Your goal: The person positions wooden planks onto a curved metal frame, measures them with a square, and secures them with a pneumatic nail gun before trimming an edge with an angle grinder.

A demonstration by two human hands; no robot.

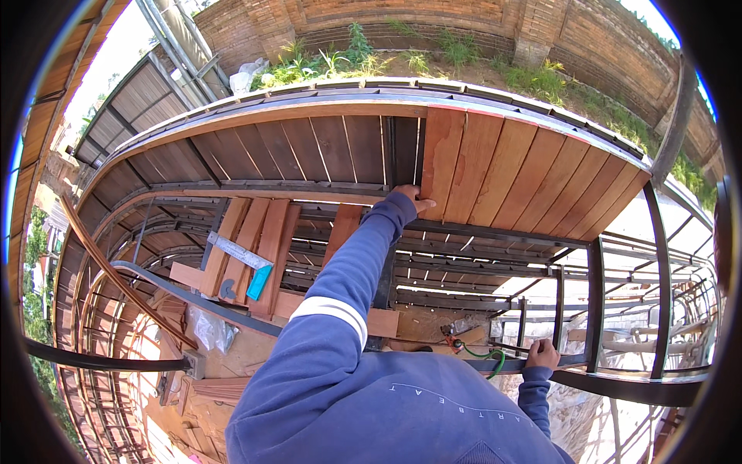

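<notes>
My left hand (411,198) reaches forward to the near left corner of a reddish-brown wooden plank (443,158), the leftmost in a row of planks laid side by side. Its fingers are bent against the plank's end, where it meets a dark metal bar (479,232); the fingertips are partly hidden. Lower right, my right hand (543,354) is closed on a dark metal rail (570,360) close to my body. Left of the row, the frame holds no planks, and a dark slatted surface (309,147) shows below.
Several loose planks (267,247) lie to the left, with a blue-handled try square (259,282) on top. A clear plastic bag (212,329) lies below them. A green hose (495,362) runs near my right hand. Curved metal framing surrounds me; beyond stands a brick wall (433,31).
</notes>
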